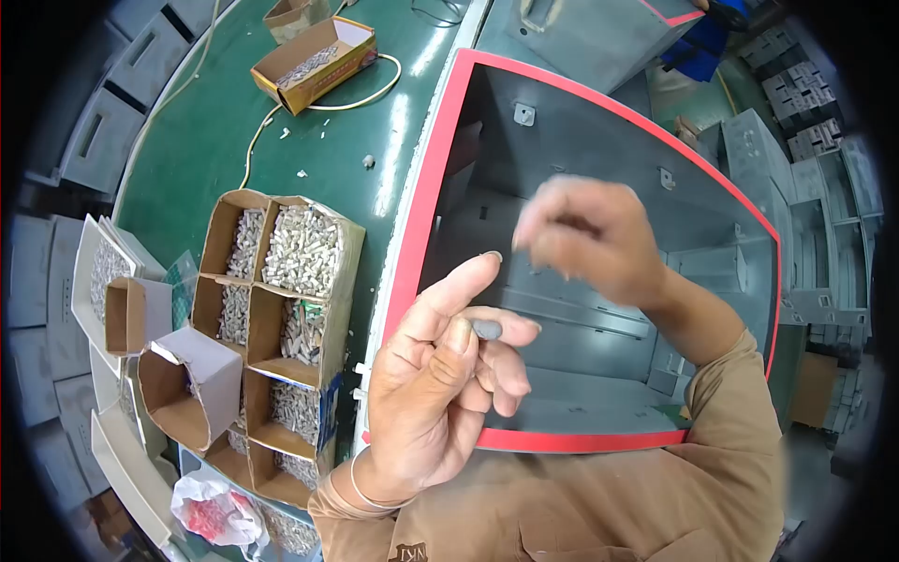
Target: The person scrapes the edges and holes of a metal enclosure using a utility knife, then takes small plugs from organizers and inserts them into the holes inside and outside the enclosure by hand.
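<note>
My left hand (435, 375), palm up with a thin bracelet at the wrist, pinches a small grey putty-like lump (487, 329) between thumb and fingers; its index finger sticks out. Up and to the right, my right hand (595, 234) is smeared by motion. Its fingers look curled, but whether anything is between them cannot be made out. Both hands are over the opening of a grey metal cabinet (552, 318) with a red rim, and my right hand hides part of its inside.
Left on the green table (328, 159) stands a divided cardboard box (342, 272) of small metal and white pieces. Beyond it lies a yellow carton (328, 80) beside a pale cable (251, 150). A plastic bag (215, 506) is at lower left. Grey metal housings (581, 37) stand around.
</note>
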The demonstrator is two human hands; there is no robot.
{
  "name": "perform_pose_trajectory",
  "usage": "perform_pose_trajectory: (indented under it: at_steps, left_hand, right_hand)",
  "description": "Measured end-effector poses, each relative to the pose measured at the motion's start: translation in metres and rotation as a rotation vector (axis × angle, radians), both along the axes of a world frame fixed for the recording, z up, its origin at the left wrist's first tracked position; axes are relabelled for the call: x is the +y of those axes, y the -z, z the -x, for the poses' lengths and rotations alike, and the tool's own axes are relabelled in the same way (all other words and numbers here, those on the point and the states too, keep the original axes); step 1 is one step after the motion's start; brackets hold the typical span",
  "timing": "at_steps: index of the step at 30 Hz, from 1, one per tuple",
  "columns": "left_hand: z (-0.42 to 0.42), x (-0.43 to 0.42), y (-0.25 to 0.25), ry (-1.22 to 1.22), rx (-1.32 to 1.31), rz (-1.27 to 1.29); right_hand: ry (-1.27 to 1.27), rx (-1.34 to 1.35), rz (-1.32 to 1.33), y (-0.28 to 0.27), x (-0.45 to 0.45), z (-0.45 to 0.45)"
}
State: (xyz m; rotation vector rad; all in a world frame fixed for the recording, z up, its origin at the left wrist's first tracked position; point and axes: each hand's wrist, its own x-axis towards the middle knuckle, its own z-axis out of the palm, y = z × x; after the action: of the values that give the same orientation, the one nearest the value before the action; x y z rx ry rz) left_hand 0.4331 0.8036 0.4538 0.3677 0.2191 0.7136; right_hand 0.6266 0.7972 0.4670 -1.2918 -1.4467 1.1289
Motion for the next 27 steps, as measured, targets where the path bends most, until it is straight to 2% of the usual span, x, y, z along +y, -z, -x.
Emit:
perform_pose_trajectory:
  at_steps: [1, 3, 4, 7, 8, 11, 15, 18, 21, 22, 24, 26, 27]
  left_hand:
    - [-0.001, 0.000, -0.003, -0.017, 0.061, -0.011]
    - [-0.003, -0.002, -0.007, -0.057, 0.185, -0.030]
    - [-0.003, -0.002, -0.008, -0.058, 0.204, -0.012]
    - [-0.004, -0.001, -0.008, -0.073, 0.167, 0.037]
    - [-0.002, 0.001, -0.007, -0.041, 0.094, 0.053]
    - [-0.001, 0.002, -0.009, 0.000, 0.024, 0.096]
    - [-0.001, 0.001, -0.007, 0.007, -0.015, 0.117]
    - [-0.002, 0.002, -0.007, 0.028, -0.031, 0.114]
    - [-0.005, 0.000, -0.006, -0.011, -0.034, 0.122]
    - [-0.002, 0.000, -0.003, 0.008, -0.055, 0.143]
    - [-0.002, -0.001, -0.001, 0.021, -0.036, 0.135]
    - [-0.003, -0.004, 0.004, 0.027, -0.085, 0.123]
    - [-0.002, -0.004, 0.004, 0.036, -0.108, 0.116]
  right_hand:
    - [-0.114, -0.052, -0.175, -0.012, -0.004, 0.008]
    - [-0.205, -0.440, -0.399, -0.032, -0.007, 0.024]
    - [-0.178, -0.544, -0.497, -0.026, -0.008, 0.028]
    - [-0.167, -0.526, -0.431, -0.023, -0.005, 0.026]
    - [-0.227, -0.419, -0.396, -0.019, 0.001, 0.020]
    - [-0.178, 0.224, 0.068, -0.005, 0.001, 0.015]
    - [-0.185, 0.441, 0.230, 0.000, -0.001, 0.010]
    - [-0.148, 0.488, 0.249, 0.002, -0.001, 0.009]
    - [0.011, 0.255, 0.122, -0.020, 0.000, 0.011]
    - [0.121, 0.197, -0.014, -0.031, 0.000, 0.016]
    - [0.204, 0.137, -0.465, -0.045, -0.001, 0.016]
    - [0.196, 0.165, -0.757, -0.067, -0.009, 0.019]
    - [-0.040, 0.704, -0.663, -0.056, -0.010, -0.009]
